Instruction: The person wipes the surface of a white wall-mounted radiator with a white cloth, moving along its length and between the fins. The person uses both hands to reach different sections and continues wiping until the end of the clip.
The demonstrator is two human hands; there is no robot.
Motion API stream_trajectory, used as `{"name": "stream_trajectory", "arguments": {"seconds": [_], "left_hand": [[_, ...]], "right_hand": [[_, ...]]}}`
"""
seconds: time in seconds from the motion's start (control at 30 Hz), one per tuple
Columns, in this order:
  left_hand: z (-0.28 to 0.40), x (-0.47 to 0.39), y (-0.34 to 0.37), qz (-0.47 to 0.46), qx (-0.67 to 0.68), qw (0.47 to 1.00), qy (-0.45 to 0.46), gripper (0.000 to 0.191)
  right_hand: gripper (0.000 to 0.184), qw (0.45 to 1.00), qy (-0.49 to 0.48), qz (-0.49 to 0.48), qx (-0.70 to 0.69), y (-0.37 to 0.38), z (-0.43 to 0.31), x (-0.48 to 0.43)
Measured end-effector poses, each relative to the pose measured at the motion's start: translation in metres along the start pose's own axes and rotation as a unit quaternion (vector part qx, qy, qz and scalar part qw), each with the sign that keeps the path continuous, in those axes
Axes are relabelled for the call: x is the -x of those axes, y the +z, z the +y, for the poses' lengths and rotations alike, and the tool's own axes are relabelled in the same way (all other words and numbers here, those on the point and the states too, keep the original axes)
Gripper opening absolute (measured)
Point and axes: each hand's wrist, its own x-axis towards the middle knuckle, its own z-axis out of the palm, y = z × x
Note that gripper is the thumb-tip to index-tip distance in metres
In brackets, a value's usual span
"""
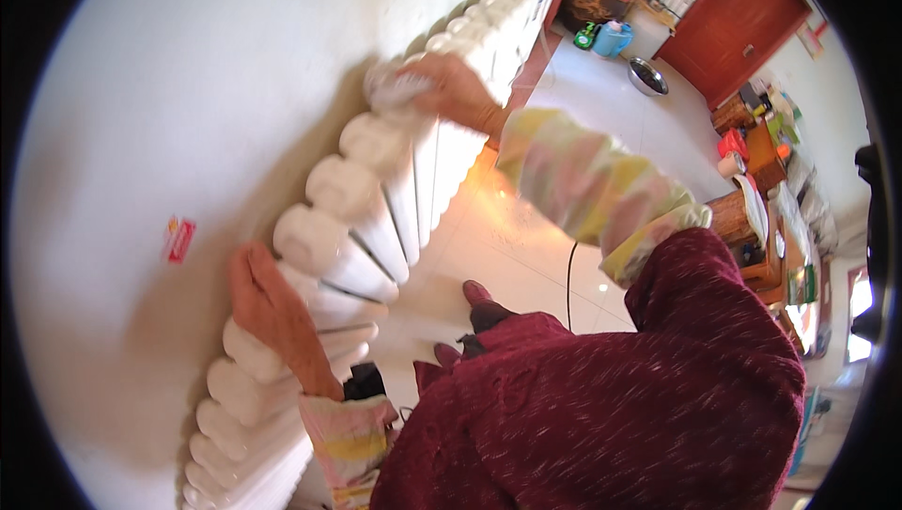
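Note:
A white column radiator (pixel 310 235) runs along the wall on my left, its rounded tops in a row. My right hand (pixel 454 87) is over the tops farther along, shut on a pale, crumpled cloth-like piece (pixel 394 87) that is blurred and pressed against the radiator. Nearer to me, my left hand (pixel 275 309) lies across the radiator's top with its fingers bent towards the wall. Whether those fingers grip anything is hidden. Patterned sleeve covers show on both forearms.
A small red sticker (pixel 182 241) is on the wall. A black cord (pixel 569 284) crosses the tiled floor. Farther off stand a metal basin (pixel 655 87), a blue jug (pixel 612 39), a green bottle (pixel 584 36) and a red door (pixel 736 17). Cluttered wooden furniture (pixel 764 158) lines the right.

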Motion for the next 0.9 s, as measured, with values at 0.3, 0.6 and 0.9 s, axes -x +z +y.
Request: {"name": "stream_trajectory", "arguments": {"seconds": [0.3,0.6,0.9], "left_hand": [[0.013,0.005,0.007,0.085,0.031,0.995,-0.051,0.035],[0.031,0.0,0.016,0.1,-0.072,0.988,-0.095,0.039],[0.095,-0.014,0.11,0.05,-0.012,0.999,-0.002,0.031]], "right_hand": [[0.03,0.988,-0.149,-0.037,-0.023,0.008,-0.044,0.007],[0.02,0.982,-0.115,-0.052,0.141,-0.035,0.028,-0.012],[0.033,0.977,0.033,0.078,0.197,-0.076,0.121,-0.021]]}}
